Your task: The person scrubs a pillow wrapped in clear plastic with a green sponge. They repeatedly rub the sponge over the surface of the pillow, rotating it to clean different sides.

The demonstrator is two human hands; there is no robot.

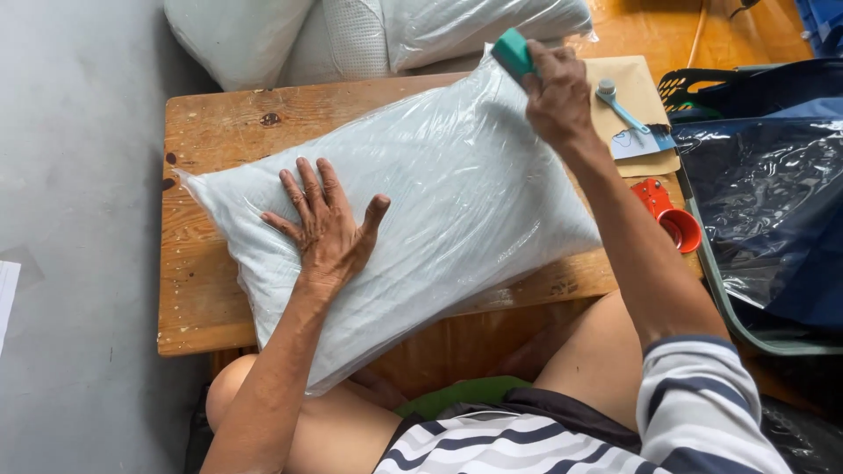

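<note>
The person is sitting at a low wooden table (198,307) with a pale pillow sealed in a clear plastic bag (439,202) lying across it, one corner hanging over the near edge toward the knees. The left hand (327,230) is lying flat on the bag, fingers spread apart, pressing the pillow down. The right hand (555,92) is closed around a teal tool (512,53) at the bag's far corner, where the open end appears to be gathered. Judging from this, the pillow is already inside the bag and the closing of that end is under way, not visibly finished. A red tape dispenser (672,215) is sitting just beside the bag, and more bagged pillows (378,31) are lying beyond the table.
</note>
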